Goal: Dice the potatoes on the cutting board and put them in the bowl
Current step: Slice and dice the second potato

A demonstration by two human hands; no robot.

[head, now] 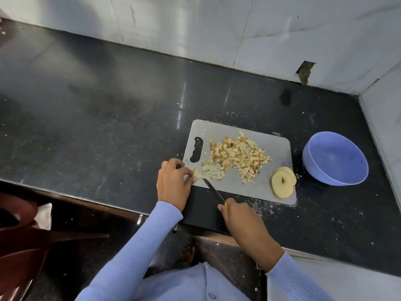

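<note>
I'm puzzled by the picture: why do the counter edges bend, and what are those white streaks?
Head view: the wide-angle lens bows the counter edges; the streaks are glare on its glossy dark top; the potato dice look sharp, while the brown object at the left edge is blurred.

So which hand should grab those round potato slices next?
Probably the left hand: it only pinches a small potato piece, while the right hand grips the knife. The round slices lie near the bowl, though.

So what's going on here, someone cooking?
A person is dicing potato on a grey cutting board. The left hand pinches the last bit of a potato piece while the right hand holds a knife beside it. A pile of potato cubes and some uncut potato slices lie on the board; the blue bowl holds nothing yet.
</note>
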